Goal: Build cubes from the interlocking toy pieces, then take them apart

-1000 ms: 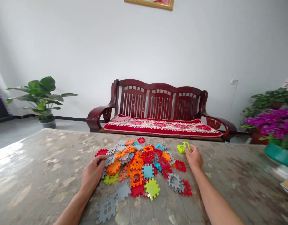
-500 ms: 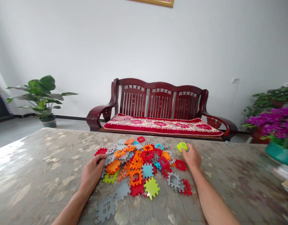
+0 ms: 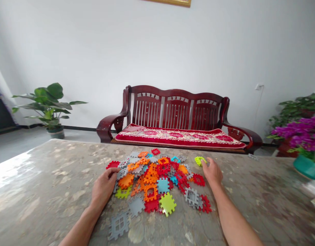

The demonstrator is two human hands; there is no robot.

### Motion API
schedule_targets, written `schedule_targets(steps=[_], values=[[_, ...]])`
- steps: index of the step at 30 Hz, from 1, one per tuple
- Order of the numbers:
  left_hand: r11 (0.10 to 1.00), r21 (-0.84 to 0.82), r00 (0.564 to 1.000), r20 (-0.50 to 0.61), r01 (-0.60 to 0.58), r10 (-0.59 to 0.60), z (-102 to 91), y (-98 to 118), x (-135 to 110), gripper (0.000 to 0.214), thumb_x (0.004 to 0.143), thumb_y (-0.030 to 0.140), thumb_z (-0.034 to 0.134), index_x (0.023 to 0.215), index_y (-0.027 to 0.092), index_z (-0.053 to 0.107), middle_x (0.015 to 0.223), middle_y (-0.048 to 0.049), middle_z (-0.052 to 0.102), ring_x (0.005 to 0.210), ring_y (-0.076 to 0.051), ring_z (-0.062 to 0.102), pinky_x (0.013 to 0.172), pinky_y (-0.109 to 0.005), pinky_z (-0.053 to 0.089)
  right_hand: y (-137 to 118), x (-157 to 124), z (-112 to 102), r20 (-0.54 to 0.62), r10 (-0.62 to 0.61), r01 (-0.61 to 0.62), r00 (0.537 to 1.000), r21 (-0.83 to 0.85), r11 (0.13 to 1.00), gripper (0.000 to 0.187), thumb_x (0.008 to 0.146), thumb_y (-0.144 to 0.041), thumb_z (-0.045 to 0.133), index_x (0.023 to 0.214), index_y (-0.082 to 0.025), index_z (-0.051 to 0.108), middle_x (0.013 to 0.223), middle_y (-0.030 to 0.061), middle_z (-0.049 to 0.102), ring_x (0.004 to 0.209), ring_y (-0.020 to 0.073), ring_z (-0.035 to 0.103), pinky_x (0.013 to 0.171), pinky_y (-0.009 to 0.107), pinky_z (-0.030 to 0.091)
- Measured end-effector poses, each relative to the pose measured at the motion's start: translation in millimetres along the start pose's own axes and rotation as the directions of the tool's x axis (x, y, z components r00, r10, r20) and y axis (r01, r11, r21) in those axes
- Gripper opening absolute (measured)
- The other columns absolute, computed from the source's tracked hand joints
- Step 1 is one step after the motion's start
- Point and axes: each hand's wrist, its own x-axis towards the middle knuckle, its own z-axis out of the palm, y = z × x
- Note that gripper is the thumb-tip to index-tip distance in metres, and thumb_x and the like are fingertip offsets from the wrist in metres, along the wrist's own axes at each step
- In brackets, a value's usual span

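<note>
A pile of toothed plastic building tiles in grey, orange, red, blue and yellow-green lies on the table, with an orange tile (image 3: 150, 192) near its front. My left hand (image 3: 105, 186) rests at the pile's left edge, its fingers bent and slightly apart, the tips against a grey tile (image 3: 122, 173). It holds nothing that I can see. On the right, my right hand (image 3: 213, 172) lies beside a yellow-green tile (image 3: 199, 160), thumb and forefinger spread, the thumb tip at the tile's edge. In front of the pile are a flat yellow-green tile (image 3: 168, 204) and a grey window-shaped tile (image 3: 119, 224).
The patterned table (image 3: 52, 184) has a lone grey tile (image 3: 253, 156) toward its far right. A teal pot (image 3: 304, 167) with purple flowers stands at the right edge. Behind the table is a wooden bench (image 3: 176, 109); a potted plant (image 3: 51, 106) stands left.
The whole view has shifted slightly. The thumb and forefinger of my right hand look farther apart beside the yellow-green tile. My left hand stays at the pile's left edge.
</note>
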Motion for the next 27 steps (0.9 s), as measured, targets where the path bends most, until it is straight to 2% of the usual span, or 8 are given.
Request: schedule_targets(steps=[2,4,7,9,12,18,23,27], values=[[1.0,-0.003,1.0,-0.002,-0.002,0.002,-0.1,1,0,0.028,0.081,0.03,0.049,0.096,0.025,0.072,0.085,0.0005,0.075,0.079,-0.018,0.068,0.065,-0.022,0.045,11,4,2,-0.051,0.095,-0.084,0.994,0.19,0.978,0.051,0.074,-0.053,0.056,0.109,-0.017,0.067,0.107,0.0144,0.07,0.096,0.0289,0.064,0.088,0.042,0.046],[1.0,-0.008,1.0,0.002,-0.003,0.003,-0.1,2,-1,0.027,0.081,0.028,0.049,0.095,0.025,0.072,0.087,0.0008,0.075,0.081,-0.018,0.068,0.067,-0.022,0.045,22,7,3,-0.093,0.159,-0.128,0.983,0.274,0.953,0.052,0.076,-0.051,0.049,0.108,-0.014,0.067,0.105,0.0164,0.07,0.094,0.0283,0.065,0.088,0.041,0.047],[1.0,-0.013,1.0,0.009,0.004,-0.004,0.0,3,0,0.027,0.081,0.026,0.049,0.094,0.025,0.073,0.09,0.0009,0.076,0.082,-0.018,0.068,0.069,-0.022,0.045,34,10,3,-0.148,0.223,-0.149,0.963,0.393,0.907,0.056,0.076,-0.048,0.043,0.11,-0.009,0.064,0.102,0.0182,0.071,0.094,0.027,0.066,0.087,0.04,0.049],[1.0,-0.029,1.0,0.004,-0.001,0.001,-0.2,4,-1,0.027,0.081,0.024,0.048,0.093,0.025,0.073,0.092,0.0008,0.076,0.084,-0.017,0.068,0.07,-0.022,0.045,37,9,4,-0.149,0.239,-0.143,0.959,0.475,0.869,0.056,0.074,-0.048,0.046,0.11,-0.009,0.065,0.098,0.0164,0.072,0.089,0.0253,0.068,0.083,0.037,0.052],[0.998,-0.056,1.0,-0.002,-0.01,0.009,-1.3,7,-3,0.028,0.08,0.023,0.048,0.093,0.024,0.073,0.092,0.0004,0.075,0.084,-0.017,0.068,0.07,-0.022,0.046,39,6,6,-0.125,0.229,-0.122,0.965,0.558,0.821,0.054,0.071,-0.048,0.053,0.106,-0.011,0.066,0.09,0.0127,0.073,0.083,0.0235,0.069,0.077,0.035,0.054],[0.999,-0.052,1.0,0.005,-0.002,0.002,-2.5,11,-6,0.028,0.082,0.023,0.047,0.094,0.024,0.072,0.091,-0.0004,0.075,0.084,-0.018,0.067,0.071,-0.023,0.046,41,-3,-1,-0.021,0.182,-0.119,0.983,0.684,0.72,0.055,0.065,-0.044,0.063,0.109,-0.012,0.065,0.088,0.0096,0.072,0.082,0.0228,0.067,0.078,0.037,0.054],[0.993,-0.117,1.0,0.01,-0.025,0.026,1.2,9,-5,0.027,0.083,0.025,0.046,0.095,0.024,0.07,0.092,0.0001,0.074,0.085,-0.017,0.067,0.074,-0.023,0.048,41,-6,-9,0.134,0.119,-0.179,0.984,0.661,0.729,0.054,0.059,-0.039,0.067,0.108,-0.015,0.065,0.089,0.0058,0.072,0.083,0.0204,0.066,0.083,0.036,0.052],[0.977,-0.202,0.996,0.048,-0.069,0.08,0.2,13,-8,0.028,0.085,0.039,0.049,0.096,0.023,0.069,0.091,0.0001,0.074,0.084,-0.017,0.068,0.075,-0.024,0.05,39,-14,-15,0.18,0.092,-0.19,0.979,0.66,0.727,0.054,0.058,-0.04,0.068,0.106,-0.016,0.065,0.088,0.0054,0.072,0.084,0.0203,0.066,0.084,0.036,0.051]])
